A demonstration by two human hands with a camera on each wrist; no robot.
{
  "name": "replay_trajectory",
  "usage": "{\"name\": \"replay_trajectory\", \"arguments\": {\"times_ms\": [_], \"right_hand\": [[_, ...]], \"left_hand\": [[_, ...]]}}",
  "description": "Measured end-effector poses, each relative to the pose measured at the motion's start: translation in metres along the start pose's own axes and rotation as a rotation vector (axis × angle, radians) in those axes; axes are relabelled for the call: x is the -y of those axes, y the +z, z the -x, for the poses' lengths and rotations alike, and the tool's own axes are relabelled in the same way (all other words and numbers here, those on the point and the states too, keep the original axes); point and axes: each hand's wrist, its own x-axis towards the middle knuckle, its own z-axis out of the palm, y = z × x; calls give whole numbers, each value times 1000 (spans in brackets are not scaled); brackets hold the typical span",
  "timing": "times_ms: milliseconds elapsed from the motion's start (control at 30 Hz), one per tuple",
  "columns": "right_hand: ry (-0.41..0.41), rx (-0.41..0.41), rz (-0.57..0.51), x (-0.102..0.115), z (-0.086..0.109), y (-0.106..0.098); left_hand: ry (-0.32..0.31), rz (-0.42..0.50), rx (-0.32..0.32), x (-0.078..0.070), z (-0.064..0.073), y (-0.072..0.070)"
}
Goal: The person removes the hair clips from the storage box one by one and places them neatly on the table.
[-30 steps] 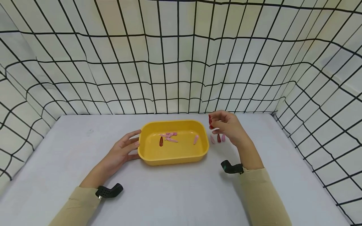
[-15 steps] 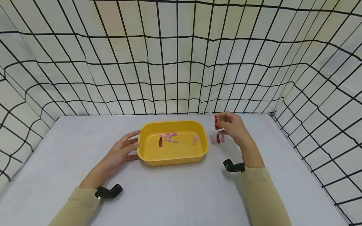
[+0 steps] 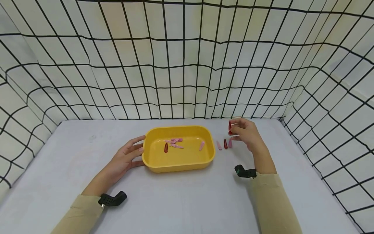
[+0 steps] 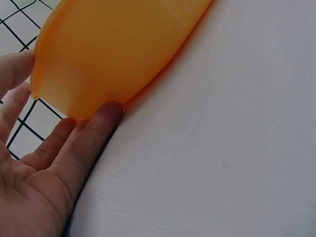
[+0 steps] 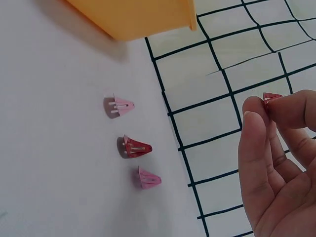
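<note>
My right hand (image 3: 246, 133) pinches a red snap hair clip (image 3: 230, 128) between thumb and fingertips, above the table right of a yellow plastic tray (image 3: 181, 161). Below it lie a pale pink hair clip (image 5: 122, 105), a dark red hair clip (image 5: 137, 147) and a darker pink hair clip (image 5: 149, 178), side by side and apart. Extended fingers of my left hand (image 3: 127, 155) touch the tray's left end; the left wrist view shows them against its outer wall. Inside the tray are a cluster of pink hair clips (image 3: 175, 141), a red hair clip (image 3: 166, 148) and a lone pink hair clip (image 3: 202, 145).
A white-covered table (image 3: 175, 201) extends around the tray. Behind and along both sides stands a black grid net (image 3: 184, 65) in front of pale cloth. Each wrist wears a black camera mount, including the right wrist mount (image 3: 244, 172).
My right hand has moved to the right with the red hair clip, away from the tray and over the row of clips. The left hand and tray have stayed put.
</note>
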Motion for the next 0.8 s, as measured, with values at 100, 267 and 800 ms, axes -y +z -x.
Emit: {"name": "replay_trajectory", "arguments": {"times_ms": [100,267,800], "right_hand": [[21,-12,1,-4,-1,-2],[38,-21,-21,-9,-1,-6],[133,-38,25,-28,-8,-10]], "left_hand": [[-3,-4,-3,0,0,1],[-3,-6,-4,1,-1,1],[-5,-4,-6,-3,0,2]]}}
